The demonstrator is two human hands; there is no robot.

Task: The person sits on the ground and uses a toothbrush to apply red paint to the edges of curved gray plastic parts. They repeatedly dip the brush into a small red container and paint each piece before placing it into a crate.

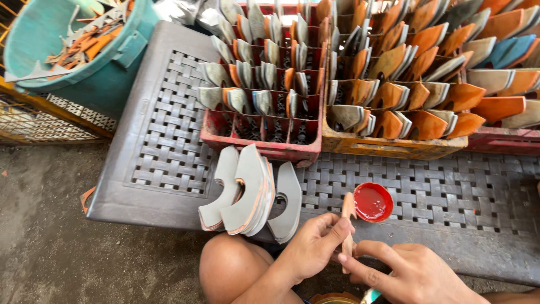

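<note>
My left hand (312, 247) and my right hand (402, 270) together hold a thin curved metal blade (348, 225) on edge, its face coated orange. The left thumb and fingers pinch its upper part and the right index finger presses its lower edge. My right hand also grips a tool with a teal tip (371, 295), mostly hidden. Just beyond the blade sits a small red lid of red paint (373, 201). Left of my hands, a fan of grey curved blades (247, 191) leans on the grey woven plastic bench (163, 141).
A red crate (261, 143) and a yellow crate (388, 146) on the bench hold several upright grey and orange blades. A teal bucket (107, 73) of metal scraps stands at the top left on a yellow wire frame (50, 121). My bare knee (230, 270) is below.
</note>
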